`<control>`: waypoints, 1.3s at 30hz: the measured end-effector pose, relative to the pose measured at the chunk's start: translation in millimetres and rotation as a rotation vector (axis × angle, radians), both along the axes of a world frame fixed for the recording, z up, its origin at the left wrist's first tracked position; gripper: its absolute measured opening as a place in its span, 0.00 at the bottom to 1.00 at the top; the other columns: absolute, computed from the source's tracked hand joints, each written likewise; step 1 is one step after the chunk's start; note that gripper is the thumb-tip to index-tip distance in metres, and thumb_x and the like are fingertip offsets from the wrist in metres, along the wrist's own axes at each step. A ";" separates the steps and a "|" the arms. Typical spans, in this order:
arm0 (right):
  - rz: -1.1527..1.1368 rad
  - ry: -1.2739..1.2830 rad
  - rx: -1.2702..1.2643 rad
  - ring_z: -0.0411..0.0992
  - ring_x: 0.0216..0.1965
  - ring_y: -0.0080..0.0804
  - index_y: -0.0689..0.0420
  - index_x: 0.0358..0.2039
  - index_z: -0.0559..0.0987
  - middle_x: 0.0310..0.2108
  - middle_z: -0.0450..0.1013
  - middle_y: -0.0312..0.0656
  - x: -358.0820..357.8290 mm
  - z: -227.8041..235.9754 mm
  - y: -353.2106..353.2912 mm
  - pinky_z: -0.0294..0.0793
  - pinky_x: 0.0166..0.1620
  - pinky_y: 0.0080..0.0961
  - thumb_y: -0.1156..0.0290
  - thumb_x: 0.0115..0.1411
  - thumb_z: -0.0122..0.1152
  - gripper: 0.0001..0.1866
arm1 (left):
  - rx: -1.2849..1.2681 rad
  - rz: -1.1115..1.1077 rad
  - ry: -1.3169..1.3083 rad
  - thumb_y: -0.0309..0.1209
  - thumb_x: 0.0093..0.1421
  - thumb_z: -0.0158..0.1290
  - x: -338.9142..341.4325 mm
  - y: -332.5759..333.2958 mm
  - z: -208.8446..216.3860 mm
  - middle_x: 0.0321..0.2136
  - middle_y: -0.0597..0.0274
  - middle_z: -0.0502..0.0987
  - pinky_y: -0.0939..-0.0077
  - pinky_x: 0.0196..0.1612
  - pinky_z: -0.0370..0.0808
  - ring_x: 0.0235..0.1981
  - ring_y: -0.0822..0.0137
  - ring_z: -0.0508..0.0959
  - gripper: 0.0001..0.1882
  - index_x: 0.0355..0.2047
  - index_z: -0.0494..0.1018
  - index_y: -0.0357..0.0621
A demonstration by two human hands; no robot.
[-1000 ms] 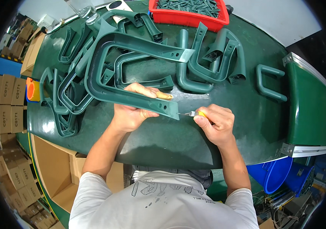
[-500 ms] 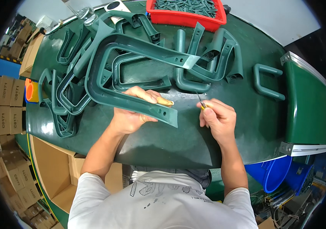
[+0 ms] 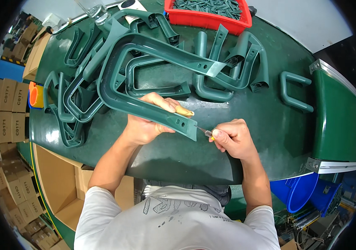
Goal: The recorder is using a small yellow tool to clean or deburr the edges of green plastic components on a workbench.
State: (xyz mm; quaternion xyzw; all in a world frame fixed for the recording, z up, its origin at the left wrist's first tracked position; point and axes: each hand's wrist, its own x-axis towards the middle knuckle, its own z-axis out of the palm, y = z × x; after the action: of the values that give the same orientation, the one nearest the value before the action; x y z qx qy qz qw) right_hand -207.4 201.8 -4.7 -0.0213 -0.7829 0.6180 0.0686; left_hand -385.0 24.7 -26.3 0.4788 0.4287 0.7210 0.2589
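My left hand (image 3: pixel 146 125) is closed round the lower arm of a large green U-shaped plastic handle (image 3: pixel 107 83), whose hollow side faces up. A yellowish cover wraps one finger of that hand. Two holes show near the end of the gripped arm, and the handle's other arm stretches over the table to the right. In my right hand (image 3: pixel 234 137) is a small craft knife (image 3: pixel 205 132), pinched between thumb and fingers. Its thin blade points left, at the end edge of the gripped arm; whether it touches cannot be told.
Several more green handles (image 3: pixel 71 108) lie piled behind and left of my hands. One handle (image 3: pixel 286 89) lies apart at the right. A red bin (image 3: pixel 207 18) of small green pieces stands at the back. An open cardboard box (image 3: pixel 59 179) is below left, blue bins (image 3: pixel 294 191) below right.
My right hand has brought the knife down and left, from above the table to the end of the handle's lower arm. My left hand keeps its grip on the handle, which has shifted slightly right.
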 end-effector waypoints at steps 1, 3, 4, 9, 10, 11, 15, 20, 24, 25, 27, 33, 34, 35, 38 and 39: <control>-0.006 -0.010 -0.015 0.63 0.10 0.21 0.62 0.17 0.76 0.08 0.64 0.35 0.5 1.1 -0.7 0.61 0.16 0.20 0.60 0.64 0.52 0.23 | 0.002 -0.001 -0.009 0.34 0.46 0.66 0.6 -0.1 1.1 0.32 0.48 0.80 0.58 0.43 0.72 0.34 0.54 0.81 0.22 0.37 0.65 0.45; -0.002 -0.019 -0.029 0.62 0.11 0.22 0.62 0.17 0.76 0.08 0.64 0.36 1.0 2.6 -1.6 0.61 0.16 0.22 0.60 0.63 0.54 0.22 | 0.007 -0.003 -0.029 0.34 0.46 0.66 2.5 0.7 4.3 0.31 0.48 0.80 0.58 0.44 0.71 0.34 0.54 0.81 0.22 0.37 0.66 0.46; 0.010 -0.017 -0.028 0.62 0.11 0.23 0.62 0.17 0.76 0.08 0.64 0.36 0.9 3.2 -2.0 0.61 0.17 0.22 0.60 0.63 0.54 0.22 | 0.029 -0.005 -0.053 0.31 0.46 0.66 2.6 0.9 4.4 0.31 0.47 0.80 0.59 0.44 0.73 0.35 0.53 0.81 0.21 0.36 0.67 0.43; 0.042 0.006 -0.023 0.63 0.11 0.24 0.62 0.16 0.75 0.09 0.64 0.36 1.8 3.1 -4.7 0.62 0.17 0.22 0.61 0.63 0.54 0.22 | 0.084 -0.007 -0.098 0.24 0.46 0.65 2.8 1.0 5.3 0.31 0.46 0.79 0.60 0.43 0.76 0.38 0.52 0.81 0.18 0.35 0.69 0.38; 0.050 0.006 -0.024 0.63 0.11 0.24 0.62 0.16 0.75 0.09 0.64 0.36 2.0 3.1 -4.5 0.62 0.17 0.23 0.61 0.63 0.54 0.22 | 0.081 -0.005 -0.098 0.24 0.46 0.65 2.9 0.5 5.6 0.31 0.46 0.79 0.60 0.43 0.76 0.38 0.52 0.81 0.18 0.35 0.69 0.38; 0.056 0.004 -0.024 0.63 0.11 0.24 0.62 0.16 0.74 0.09 0.64 0.37 2.3 3.0 -4.1 0.62 0.17 0.23 0.61 0.63 0.54 0.21 | 0.078 -0.005 -0.099 0.24 0.46 0.65 3.0 0.4 5.2 0.31 0.46 0.79 0.60 0.43 0.77 0.38 0.52 0.81 0.19 0.35 0.68 0.38; 0.167 0.025 0.043 0.64 0.12 0.28 0.62 0.18 0.75 0.11 0.65 0.39 2.7 1.1 -2.8 0.62 0.18 0.23 0.62 0.62 0.56 0.19 | 0.019 0.029 -0.067 0.34 0.46 0.66 3.2 -1.4 2.7 0.32 0.46 0.79 0.58 0.42 0.74 0.35 0.53 0.81 0.23 0.37 0.65 0.44; 0.213 0.138 0.216 0.69 0.17 0.34 0.59 0.24 0.80 0.16 0.69 0.41 -0.4 0.2 -13.8 0.66 0.21 0.25 0.67 0.55 0.62 0.09 | -0.024 0.170 -0.218 0.31 0.44 0.68 -1.0 -4.3 4.0 0.34 0.45 0.79 0.67 0.41 0.77 0.38 0.59 0.80 0.24 0.37 0.68 0.37; -0.164 0.328 0.141 0.71 0.21 0.28 0.62 0.31 0.81 0.22 0.74 0.40 -2.7 2.8 -9.6 0.69 0.26 0.21 0.74 0.48 0.69 0.10 | -0.060 0.212 -0.219 0.24 0.43 0.69 1.4 -9.6 -0.6 0.33 0.51 0.79 0.76 0.38 0.76 0.35 0.68 0.79 0.22 0.36 0.71 0.35; -0.270 0.366 0.170 0.72 0.22 0.28 0.63 0.32 0.81 0.23 0.75 0.41 -2.2 2.6 -10.7 0.69 0.26 0.21 0.75 0.47 0.70 0.11 | -0.059 0.217 -0.211 0.23 0.42 0.69 2.1 -9.6 -1.1 0.33 0.52 0.79 0.76 0.38 0.75 0.34 0.69 0.79 0.22 0.36 0.71 0.35; -0.392 0.422 0.280 0.72 0.22 0.29 0.63 0.32 0.81 0.23 0.74 0.42 -3.4 0.4 -12.2 0.70 0.26 0.20 0.76 0.45 0.71 0.12 | -0.060 0.223 -0.213 0.23 0.42 0.69 4.2 -8.8 -0.3 0.32 0.54 0.79 0.77 0.37 0.75 0.33 0.70 0.79 0.21 0.36 0.71 0.35; -0.481 0.529 0.459 0.72 0.20 0.28 0.65 0.33 0.80 0.22 0.74 0.43 -6.0 -2.5 -11.5 0.70 0.24 0.19 0.76 0.43 0.72 0.14 | -0.054 0.225 -0.234 0.23 0.43 0.68 7.1 -6.2 6.1 0.31 0.54 0.79 0.77 0.37 0.76 0.33 0.70 0.79 0.21 0.35 0.72 0.35; -0.483 0.538 0.463 0.72 0.20 0.28 0.65 0.32 0.80 0.22 0.74 0.43 -6.1 -2.9 -11.5 0.70 0.24 0.20 0.76 0.43 0.72 0.15 | -0.055 0.224 -0.237 0.23 0.43 0.68 7.1 -6.6 5.3 0.31 0.54 0.79 0.77 0.37 0.76 0.32 0.70 0.79 0.20 0.35 0.72 0.35; -0.483 0.539 0.465 0.72 0.20 0.28 0.65 0.32 0.80 0.22 0.74 0.43 -6.3 -3.3 -11.3 0.70 0.24 0.20 0.76 0.43 0.72 0.15 | -0.055 0.221 -0.241 0.23 0.43 0.68 6.8 -6.8 4.8 0.31 0.54 0.79 0.76 0.36 0.76 0.32 0.70 0.79 0.20 0.35 0.72 0.35; -0.483 0.535 0.471 0.72 0.20 0.29 0.65 0.32 0.80 0.22 0.74 0.43 -6.3 -3.8 -11.3 0.70 0.24 0.20 0.76 0.43 0.72 0.14 | -0.052 0.237 -0.184 0.23 0.43 0.68 5.6 -7.8 5.1 0.30 0.54 0.79 0.76 0.37 0.76 0.32 0.70 0.79 0.20 0.35 0.72 0.34; -0.482 0.531 0.473 0.72 0.21 0.29 0.65 0.32 0.80 0.22 0.74 0.43 -5.9 -3.7 -11.8 0.70 0.24 0.20 0.76 0.43 0.72 0.14 | -0.049 0.232 -0.199 0.23 0.43 0.68 6.3 -7.3 6.4 0.31 0.54 0.79 0.76 0.37 0.76 0.32 0.69 0.79 0.20 0.35 0.72 0.34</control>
State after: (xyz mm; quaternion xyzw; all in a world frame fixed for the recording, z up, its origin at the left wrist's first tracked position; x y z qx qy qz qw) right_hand -213.2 190.0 -8.4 -0.0276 -0.8309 0.3717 0.4132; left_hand -378.7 17.4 -19.9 0.3456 0.4709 0.7793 0.2269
